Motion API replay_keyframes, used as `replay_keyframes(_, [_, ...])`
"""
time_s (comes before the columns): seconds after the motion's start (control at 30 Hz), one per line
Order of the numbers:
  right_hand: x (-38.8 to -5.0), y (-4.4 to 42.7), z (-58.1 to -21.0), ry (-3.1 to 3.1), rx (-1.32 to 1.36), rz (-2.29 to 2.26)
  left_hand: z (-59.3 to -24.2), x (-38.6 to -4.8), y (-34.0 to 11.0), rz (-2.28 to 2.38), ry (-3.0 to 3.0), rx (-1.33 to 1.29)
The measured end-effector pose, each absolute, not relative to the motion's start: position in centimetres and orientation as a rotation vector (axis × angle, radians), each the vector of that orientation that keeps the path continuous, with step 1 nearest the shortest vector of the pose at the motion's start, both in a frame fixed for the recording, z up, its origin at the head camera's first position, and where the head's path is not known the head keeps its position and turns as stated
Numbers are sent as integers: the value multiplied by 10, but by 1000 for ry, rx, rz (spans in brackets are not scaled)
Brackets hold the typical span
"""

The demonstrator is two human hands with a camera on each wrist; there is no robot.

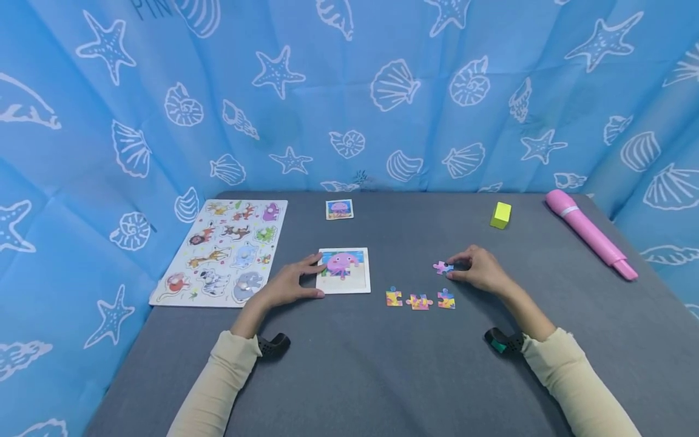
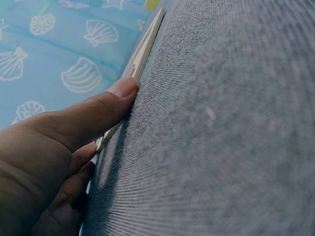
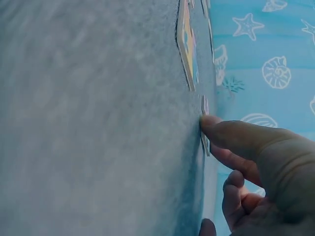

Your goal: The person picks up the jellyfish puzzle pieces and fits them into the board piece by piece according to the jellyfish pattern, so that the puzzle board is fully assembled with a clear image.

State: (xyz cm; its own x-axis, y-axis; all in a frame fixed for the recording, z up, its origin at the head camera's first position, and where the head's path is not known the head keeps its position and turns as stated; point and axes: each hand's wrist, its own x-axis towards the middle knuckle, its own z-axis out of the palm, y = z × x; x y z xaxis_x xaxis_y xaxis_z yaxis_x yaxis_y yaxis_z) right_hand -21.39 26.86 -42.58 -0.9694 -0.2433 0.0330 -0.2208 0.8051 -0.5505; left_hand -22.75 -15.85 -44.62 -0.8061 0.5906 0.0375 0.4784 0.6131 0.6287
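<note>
My left hand holds the left side of a white-framed jigsaw tray, thumb at its near left corner and fingertips over its upper left. Inside the tray lies a partly filled pink octopus picture; bare wood shows at the lower right. In the left wrist view, the thumb presses against the tray's edge. My right hand pinches a pink and blue jigsaw piece between thumb and finger, low over the cloth. Nearer me lie three loose jigsaw pieces: one on the left, one in the middle, one on the right.
A white animal peg board lies at the left. Behind the tray is a small octopus picture card. A yellow-green block and a pink cylindrical stick are at the right. A blue seashell curtain borders the grey table.
</note>
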Motion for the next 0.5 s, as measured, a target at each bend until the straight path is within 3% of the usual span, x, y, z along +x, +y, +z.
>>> replay_keyframes(0.2, [-221, 246, -419, 2968, -472, -896, -448, -228, -160, 953, 2661, 926])
replay_keyframes(0.5, [-243, 170, -410, 2951, -688, -917, -448, -229, -160, 944, 2674, 927])
